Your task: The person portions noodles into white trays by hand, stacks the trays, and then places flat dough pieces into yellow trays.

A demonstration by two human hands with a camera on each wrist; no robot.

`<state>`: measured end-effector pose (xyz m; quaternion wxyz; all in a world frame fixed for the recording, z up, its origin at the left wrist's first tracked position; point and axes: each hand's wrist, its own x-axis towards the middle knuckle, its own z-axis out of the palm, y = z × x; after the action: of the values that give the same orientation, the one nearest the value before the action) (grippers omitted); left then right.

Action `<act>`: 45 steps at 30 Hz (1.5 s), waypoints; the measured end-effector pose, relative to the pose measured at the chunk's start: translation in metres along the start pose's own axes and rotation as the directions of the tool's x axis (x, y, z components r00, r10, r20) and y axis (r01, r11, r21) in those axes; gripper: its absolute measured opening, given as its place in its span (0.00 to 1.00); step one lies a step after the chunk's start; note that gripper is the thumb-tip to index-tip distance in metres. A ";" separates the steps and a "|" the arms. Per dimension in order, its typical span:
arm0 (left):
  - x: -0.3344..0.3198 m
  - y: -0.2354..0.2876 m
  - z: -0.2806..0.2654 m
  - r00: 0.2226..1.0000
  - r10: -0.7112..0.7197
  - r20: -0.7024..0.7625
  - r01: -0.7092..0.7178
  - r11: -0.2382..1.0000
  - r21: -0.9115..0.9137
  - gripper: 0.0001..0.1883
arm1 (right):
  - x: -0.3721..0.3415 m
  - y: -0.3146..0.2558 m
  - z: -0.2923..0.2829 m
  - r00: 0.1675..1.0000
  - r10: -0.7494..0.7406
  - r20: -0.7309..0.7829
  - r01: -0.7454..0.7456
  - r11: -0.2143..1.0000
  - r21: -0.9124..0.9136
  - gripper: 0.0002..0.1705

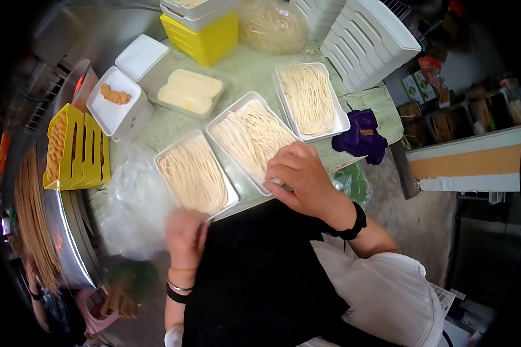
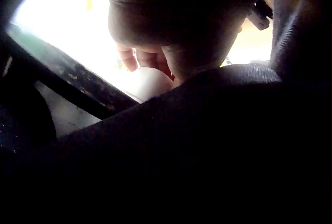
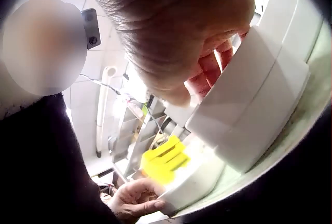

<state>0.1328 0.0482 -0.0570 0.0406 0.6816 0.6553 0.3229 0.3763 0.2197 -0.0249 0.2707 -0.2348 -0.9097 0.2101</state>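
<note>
Three white trays of pale noodles stand on the green table: a left tray (image 1: 233, 196), a middle tray (image 1: 216, 137) and a right tray (image 1: 342, 122). My right hand (image 1: 307, 179) bends its fingers over the near right corner of the middle tray, pinching pale noodles there. In the right wrist view, those fingers (image 3: 210, 71) dip behind the white wall. Blurred in the head view, my left hand (image 1: 185, 234) is at the near edge of the left tray. The right wrist view shows the left hand (image 3: 136, 199) gripping a white tray's corner.
Behind the trays are a clear container of pale rolls (image 1: 190, 91), a white box (image 1: 114, 113) and a yellow basket (image 1: 205, 37). Plastic bags (image 1: 136, 199) and yellow baskets (image 1: 87, 153) lie left. A purple cloth (image 1: 362, 139) and stacked white baskets (image 1: 367, 46) are right.
</note>
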 end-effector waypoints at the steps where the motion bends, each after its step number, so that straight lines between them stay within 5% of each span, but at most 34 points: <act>1: 0.000 0.000 0.000 1.000 -0.001 0.002 0.001 1.000 -0.001 0.09 | 0.000 0.002 0.001 1.000 -0.012 -0.002 0.012 1.000 0.012 0.08; 11: 0.002 0.001 0.000 1.000 0.017 -0.007 -0.017 1.000 -0.024 0.09 | 0.005 0.000 0.002 0.997 -0.062 -0.039 0.064 0.996 0.058 0.04; 15: 0.002 0.002 0.000 0.999 0.030 -0.033 -0.031 0.999 -0.024 0.09 | 0.015 0.016 -0.029 0.953 0.124 -0.277 -0.112 0.992 0.059 0.03; 18: 0.002 0.000 0.000 0.998 0.036 -0.050 -0.038 0.999 -0.022 0.09 | 0.020 0.030 -0.050 0.931 0.336 -0.145 -0.326 0.941 0.090 0.04; 25: -0.002 -0.001 0.000 1.000 0.021 -0.023 -0.022 0.999 -0.025 0.10 | 0.043 0.063 -0.023 0.982 0.189 0.017 -0.174 0.934 -0.313 0.04; 30: -0.002 0.000 0.000 0.999 0.032 -0.043 -0.034 0.999 -0.037 0.11 | 0.066 0.086 -0.054 0.967 0.133 -0.219 -0.197 0.932 -0.303 0.09; 35: -0.004 -0.004 0.001 0.998 0.040 -0.045 -0.042 0.999 -0.030 0.11 | 0.095 0.133 -0.056 0.973 -0.192 -0.128 0.136 0.926 -0.353 0.11; 38: -0.003 -0.001 0.000 0.999 0.027 -0.046 -0.028 0.999 -0.031 0.11 | 0.095 0.126 -0.056 0.992 0.066 0.105 -0.022 0.927 -0.374 0.14; 41: -0.004 -0.002 0.000 0.999 0.019 -0.043 -0.021 0.999 -0.036 0.11 | 0.087 0.128 -0.054 0.985 0.156 0.068 -0.109 0.883 -0.457 0.15; 44: -0.002 -0.002 -0.001 0.998 0.042 -0.047 -0.044 0.999 -0.031 0.11 | 0.078 0.132 -0.056 0.973 0.083 -0.214 -0.139 0.955 -0.262 0.12; 45: -0.001 -0.002 -0.001 0.998 0.037 -0.042 -0.039 0.999 -0.033 0.11 | 0.076 0.133 -0.062 0.959 0.190 -0.211 -0.220 0.967 -0.130 0.11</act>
<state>0.1308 0.0467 -0.0572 0.0323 0.6863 0.6375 0.3486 0.3983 0.3829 -0.0155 0.3172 -0.3677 -0.8625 0.1427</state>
